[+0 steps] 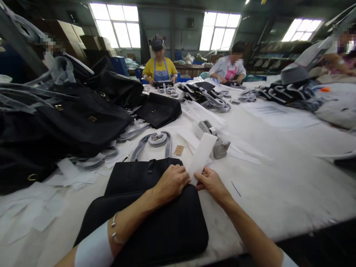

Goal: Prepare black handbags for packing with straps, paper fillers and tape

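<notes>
A black handbag (155,226) lies flat in front of me, its upper flap part folded away from me and two wrapped handles (168,144) reaching past it. My left hand (174,181) rests on the bag near its right upper corner, fingers curled at the edge; what they grip, if anything, is hidden. My right hand (210,181) pinches the lower end of a white foam strip (202,154) beside that corner. Behind the strip stands a grey tape dispenser (221,148). A small brown tag (178,150) lies beyond the bag.
Black bags (83,115) are piled at the left, with loose white sheets (30,211) before them. Two people work across the white table (278,178); another is at the far right. More bags and wrapped straps (217,102) lie in the middle. A thin dark strip (236,188) lies right.
</notes>
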Motion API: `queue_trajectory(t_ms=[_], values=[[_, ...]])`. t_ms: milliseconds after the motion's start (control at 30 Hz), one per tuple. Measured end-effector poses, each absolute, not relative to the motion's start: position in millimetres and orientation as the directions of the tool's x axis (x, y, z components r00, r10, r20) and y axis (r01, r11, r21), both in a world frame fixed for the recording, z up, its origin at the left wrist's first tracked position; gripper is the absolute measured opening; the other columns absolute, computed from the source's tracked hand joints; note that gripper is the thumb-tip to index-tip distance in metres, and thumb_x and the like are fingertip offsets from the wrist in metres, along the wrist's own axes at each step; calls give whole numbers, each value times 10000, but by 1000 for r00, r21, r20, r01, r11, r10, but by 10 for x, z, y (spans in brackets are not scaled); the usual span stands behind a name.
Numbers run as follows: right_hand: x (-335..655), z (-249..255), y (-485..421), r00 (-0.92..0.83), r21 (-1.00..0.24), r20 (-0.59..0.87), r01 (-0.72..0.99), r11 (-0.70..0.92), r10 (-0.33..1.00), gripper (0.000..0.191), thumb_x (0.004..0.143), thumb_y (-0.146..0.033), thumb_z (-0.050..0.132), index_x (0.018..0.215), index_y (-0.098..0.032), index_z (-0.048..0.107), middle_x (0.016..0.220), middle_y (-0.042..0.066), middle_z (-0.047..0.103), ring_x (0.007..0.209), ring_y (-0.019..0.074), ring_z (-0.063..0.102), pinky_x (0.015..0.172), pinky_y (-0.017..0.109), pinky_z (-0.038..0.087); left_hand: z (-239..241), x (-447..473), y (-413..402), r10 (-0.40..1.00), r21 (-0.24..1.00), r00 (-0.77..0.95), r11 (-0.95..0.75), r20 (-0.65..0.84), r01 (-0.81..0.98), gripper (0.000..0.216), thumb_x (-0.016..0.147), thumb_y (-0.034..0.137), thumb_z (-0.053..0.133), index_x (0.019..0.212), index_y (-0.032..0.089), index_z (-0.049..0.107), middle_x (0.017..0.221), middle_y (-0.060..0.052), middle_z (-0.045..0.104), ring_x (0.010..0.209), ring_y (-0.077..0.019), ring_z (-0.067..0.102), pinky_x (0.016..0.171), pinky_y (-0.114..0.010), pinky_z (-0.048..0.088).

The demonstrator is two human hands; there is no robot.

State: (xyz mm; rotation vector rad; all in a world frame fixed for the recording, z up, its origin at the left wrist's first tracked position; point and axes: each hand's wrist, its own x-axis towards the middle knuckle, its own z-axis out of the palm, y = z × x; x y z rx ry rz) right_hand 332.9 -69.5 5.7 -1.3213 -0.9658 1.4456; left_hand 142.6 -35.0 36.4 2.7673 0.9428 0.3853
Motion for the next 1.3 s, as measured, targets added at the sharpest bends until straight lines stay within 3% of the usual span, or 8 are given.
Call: queue_trajectory(t_ms=[100,233,367,533,767,900,1167,1300], values=[[3317,2,-689,58,-961,-253,-126,-244,966,388,680,-451,743,872,-160,574,608,-22,619,547,140,616,516,261,559,325,1446,-209,707,336,703,-683,81,648,187,958,244,421,996,192,596,1025,-45,574,901,-157,578,802,-267,470],[3320,-31,-705,106,-966,-220,-163,-201,970,432,678,-460,745,949,-164,585,698,-4,663,577,154,640,524,271,576,344,1471,-84,636,257,771,-742,-22,619,291,937,165,394,1180,221,543,1323,-78,474,1003,-173,596,828,-270,500],[3345,-57,-718,101,-973,-184,-158,-167,978,447,703,-472,735,986,-160,587,761,17,690,606,168,654,538,277,576,436,1484,-64,571,248,814,-778,-103,577,275,924,134,392,1100,219,586,1116,-54,564,923,-151,601,799,-234,496],[3358,-47,-720,89,-967,-201,-179,-182,976,436,701,-459,749,984,-166,593,766,22,699,609,179,660,549,292,577,550,1496,-91,568,178,817,-798,-99,576,227,910,133,411,999,229,597,987,-36,536,807,-153,583,640,-231,474],[3342,-19,-714,138,-957,-233,-211,-201,963,482,677,-482,764,994,-164,588,773,31,705,612,198,673,597,326,584,561,1491,-129,520,132,852,-842,-55,523,290,897,68,401,1096,240,525,1097,-41,559,894,-159,583,687,-236,484],[3303,-22,-690,141,-960,-228,-197,-198,963,466,681,-473,764,981,-165,584,711,11,683,583,185,656,573,314,570,566,1465,-169,514,97,856,-850,-56,517,251,931,106,363,1101,231,500,1009,-37,583,813,-166,587,682,-257,495],[3171,54,-657,87,-910,-308,-317,-267,947,444,683,-455,767,944,-168,552,662,-12,632,563,129,591,557,265,531,557,1436,-194,607,277,794,-770,38,575,125,966,232,388,998,192,501,1012,-36,562,793,-156,604,705,-267,522],[3119,77,-655,19,-858,-350,-409,-312,937,424,715,-412,749,1015,-187,554,746,-3,654,592,119,596,578,255,521,487,1461,-166,738,419,667,-640,101,645,204,976,313,390,1100,203,508,1172,-59,564,968,-192,628,815,-319,539]])
